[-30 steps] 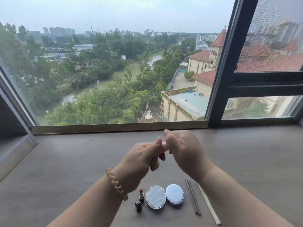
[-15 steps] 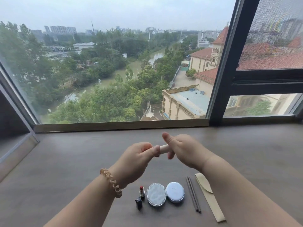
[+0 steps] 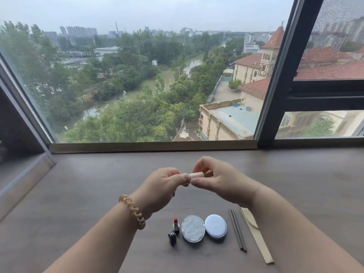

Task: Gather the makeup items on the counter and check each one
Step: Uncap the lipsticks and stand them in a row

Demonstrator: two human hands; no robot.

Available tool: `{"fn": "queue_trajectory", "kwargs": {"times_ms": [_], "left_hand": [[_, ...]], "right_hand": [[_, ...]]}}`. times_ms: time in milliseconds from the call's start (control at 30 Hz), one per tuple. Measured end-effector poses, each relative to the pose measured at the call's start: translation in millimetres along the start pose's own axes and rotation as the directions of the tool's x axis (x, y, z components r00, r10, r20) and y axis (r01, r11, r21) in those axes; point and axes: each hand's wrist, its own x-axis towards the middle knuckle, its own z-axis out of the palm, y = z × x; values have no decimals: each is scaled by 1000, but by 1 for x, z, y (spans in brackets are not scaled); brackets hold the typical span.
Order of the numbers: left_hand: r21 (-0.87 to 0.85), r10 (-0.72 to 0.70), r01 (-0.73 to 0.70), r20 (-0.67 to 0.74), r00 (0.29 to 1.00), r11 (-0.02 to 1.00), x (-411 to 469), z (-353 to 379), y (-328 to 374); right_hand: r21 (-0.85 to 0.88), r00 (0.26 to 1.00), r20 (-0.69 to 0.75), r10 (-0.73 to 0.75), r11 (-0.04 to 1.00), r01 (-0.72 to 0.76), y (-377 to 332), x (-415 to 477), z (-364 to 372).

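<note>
Above the counter (image 3: 88,194) I hold a small pale pink tube (image 3: 194,175) level between both hands. My left hand (image 3: 163,189) grips its left end, and my right hand (image 3: 220,182) pinches its right end with thumb and fingers. Below my hands an open red lipstick (image 3: 175,224) stands upright, with its black cap (image 3: 172,236) beside it. To its right lie a round mirrored compact lid (image 3: 193,228) and a round pale blue cushion compact (image 3: 215,226), side by side. Two thin dark pencils (image 3: 237,229) lie further right.
A tan paper sleeve (image 3: 256,239) lies right of the pencils, partly under my right forearm. A coiled amber hair tie (image 3: 132,210) circles my left wrist. A big window (image 3: 137,85) with a dark frame (image 3: 275,85) stands behind the counter.
My two hands have drawn slightly apart, so more of the pink tube shows between them. My right fingers have loosened from a fist into a pinch. The view shifted a little.
</note>
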Motion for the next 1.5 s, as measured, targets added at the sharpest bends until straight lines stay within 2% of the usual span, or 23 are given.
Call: {"fn": "queue_trajectory", "kwargs": {"times_ms": [67,133,200,367,567,700,800,900,967,1033,1133,1200,1267,1333,1500], "left_hand": [[20,-3,2,13,1000,1000,1,-3,-3],[40,-8,7,26,1000,999,1,-5,-5],[38,-30,28,38,999,999,1,-6,-7],[-12,-104,105,62,993,994,-1,-18,-14],[-239,-204,194,-16,979,951,-3,-28,-42],[-388,-342,300,-40,939,871,-5,-29,-85],[-397,-371,318,-62,927,861,-9,-21,-120],[-422,-380,302,-113,918,855,-10,-12,-153],[-450,-407,307,-144,902,839,-10,-9,-173],[-450,-421,311,-167,891,837,-7,-8,-190],[-361,-414,335,-165,895,870,0,-5,-207],[-316,-419,362,-131,899,877,3,-4,-214],[-206,-417,386,-132,899,899,7,-3,-227],[10,-376,382,-149,914,924,10,-3,-239],[345,-277,315,-155,948,884,26,2,-243]], "right_hand": [[-7,999,42,23,1000,-23,0,0,1],[-91,996,76,45,995,-38,0,2,5],[-125,997,68,29,992,-20,0,5,7],[-196,998,-16,-65,979,60,6,9,4],[-318,986,-167,-18,947,-36,34,17,17],[-154,974,-205,94,980,-127,62,20,44],[-72,934,-345,93,989,-125,76,21,74],[162,865,-473,169,981,-104,79,14,107],[224,856,-470,215,967,-120,85,4,140],[181,875,-426,229,970,-165,95,-5,175],[-36,869,-467,166,978,-206,112,-7,216],[-251,858,-507,83,938,-240,118,-6,229],[-376,849,-526,41,884,-276,123,-4,242],[-435,834,-551,18,847,-306,129,-4,251],[-527,805,-593,-28,769,-362,140,0,259]]}}
